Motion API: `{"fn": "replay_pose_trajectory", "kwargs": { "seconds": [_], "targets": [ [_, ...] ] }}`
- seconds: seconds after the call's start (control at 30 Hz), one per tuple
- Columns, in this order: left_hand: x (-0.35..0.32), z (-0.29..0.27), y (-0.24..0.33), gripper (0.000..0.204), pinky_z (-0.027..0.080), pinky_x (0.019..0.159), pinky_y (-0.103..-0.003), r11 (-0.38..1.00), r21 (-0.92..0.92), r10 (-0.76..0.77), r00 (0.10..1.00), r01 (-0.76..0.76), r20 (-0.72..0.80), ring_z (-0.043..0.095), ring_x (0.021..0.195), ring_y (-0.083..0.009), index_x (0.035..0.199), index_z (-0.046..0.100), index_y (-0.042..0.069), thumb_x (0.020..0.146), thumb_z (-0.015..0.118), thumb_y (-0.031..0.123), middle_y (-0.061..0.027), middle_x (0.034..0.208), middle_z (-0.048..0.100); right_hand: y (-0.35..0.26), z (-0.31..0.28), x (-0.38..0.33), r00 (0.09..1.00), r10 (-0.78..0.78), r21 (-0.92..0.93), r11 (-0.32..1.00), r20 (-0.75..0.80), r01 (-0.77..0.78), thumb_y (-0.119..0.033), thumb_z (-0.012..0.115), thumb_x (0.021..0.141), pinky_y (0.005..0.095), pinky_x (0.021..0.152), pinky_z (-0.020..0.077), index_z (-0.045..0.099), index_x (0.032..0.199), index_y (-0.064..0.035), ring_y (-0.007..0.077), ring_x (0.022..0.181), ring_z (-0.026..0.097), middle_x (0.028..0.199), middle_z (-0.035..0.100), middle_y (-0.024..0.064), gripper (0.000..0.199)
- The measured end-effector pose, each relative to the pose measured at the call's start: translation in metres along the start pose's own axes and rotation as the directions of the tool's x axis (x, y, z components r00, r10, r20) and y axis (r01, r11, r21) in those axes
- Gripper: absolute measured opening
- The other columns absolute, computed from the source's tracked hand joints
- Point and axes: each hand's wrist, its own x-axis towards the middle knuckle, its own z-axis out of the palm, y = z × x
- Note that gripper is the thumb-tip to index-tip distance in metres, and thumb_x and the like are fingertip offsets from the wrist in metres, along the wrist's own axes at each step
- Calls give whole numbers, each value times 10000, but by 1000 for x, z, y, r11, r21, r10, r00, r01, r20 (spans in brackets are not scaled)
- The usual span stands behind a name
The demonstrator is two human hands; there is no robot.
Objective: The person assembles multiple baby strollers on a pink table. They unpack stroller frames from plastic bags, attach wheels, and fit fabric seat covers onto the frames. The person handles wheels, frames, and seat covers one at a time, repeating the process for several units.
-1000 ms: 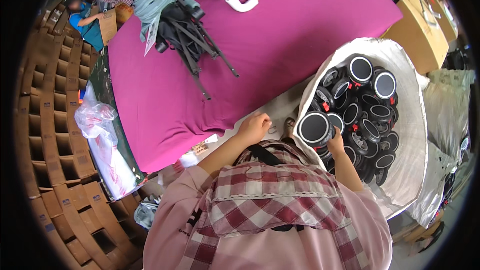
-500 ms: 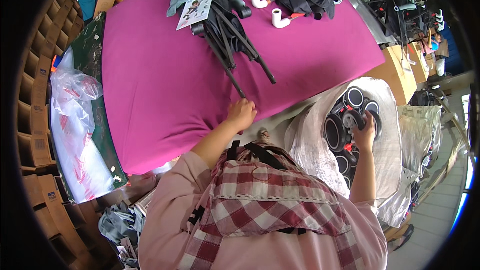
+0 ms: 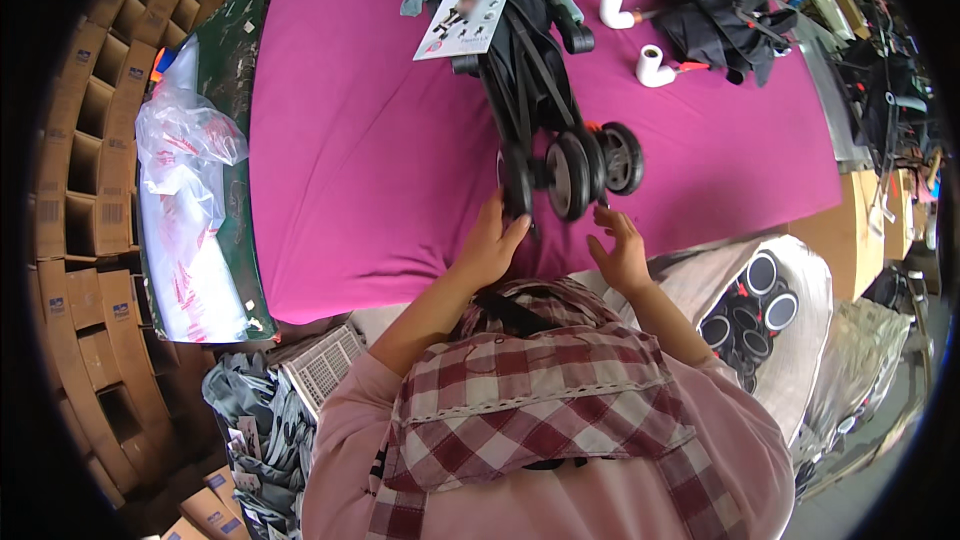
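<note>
A folded stroller (image 3: 520,90) with a grey-green fabric top lies on the magenta cloth (image 3: 370,140), its dark frame legs pointing at me. Black double wheels with grey hubs sit at the near ends of those legs. My left hand (image 3: 490,245) has its fingers and thumb round the near edge of the left wheel (image 3: 515,180). Just short of the middle wheel (image 3: 568,176), my right hand (image 3: 622,252) is empty, its fingers apart. Another wheel (image 3: 622,158) is to the right, slightly blurred. A picture card (image 3: 465,20) rests on the stroller.
At my right stands a whitish sack (image 3: 800,340) holding several wheels (image 3: 760,275). More black folded frames (image 3: 710,25) with white elbow-shaped pieces (image 3: 655,68) lie at the far right. Clear plastic bags (image 3: 195,240), stacked cardboard boxes (image 3: 85,170) and a grey crate (image 3: 320,368) are on the left.
My right hand has come from the sack to the stroller's near end. Wheels now show at the legs, where bare tips were. The view has shifted, too.
</note>
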Motion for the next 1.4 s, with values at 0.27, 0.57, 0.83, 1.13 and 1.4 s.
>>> {"fn": "replay_pose_trajectory", "kwargs": {
  "seconds": [0.27,0.57,0.83,1.13,1.4],
  "targets": [
    [15,22,-25,745,310,1121,-428,959,88,-265,962,270,-65,370,1343,-442,1457,246,-97,970,542,383,-340,1423,363,90,-47,80,918,323,20,945,-229,-328,-322,678,897,396,923,456,573,1186,16,293,1032,588,1094,618,208,457],
    [10,-12,-11,888,311,1136,-412,975,119,-199,976,189,86,358,1379,-396,1493,195,-60,874,703,323,-299,1477,324,69,-25,120,819,549,75,821,168,-566,-415,693,866,331,703,499,682,981,42,148,749,617,770,674,95,471],
    [-34,-121,-56,826,342,1105,-415,976,192,-87,993,99,-74,417,1327,-403,1480,243,-9,823,713,164,-290,1412,410,-15,62,71,750,530,-101,837,396,-538,-437,695,854,371,723,519,709,1023,1,200,771,662,829,704,127,470],
    [-57,-255,-14,715,393,1062,-400,966,259,98,931,-4,-353,491,1269,-375,1438,372,14,748,546,-62,-234,1378,483,-178,147,56,855,447,-78,893,262,-443,-311,703,736,421,664,522,671,903,33,291,682,687,723,675,193,384],
    [-92,-228,-66,785,294,1152,-429,956,292,50,959,35,-277,353,1377,-413,1462,312,-3,720,550,-88,-250,1474,367,-126,166,-19,792,442,-307,891,421,-334,-418,670,843,491,742,527,633,964,8,403,818,671,820,682,220,445]
  ]
}}
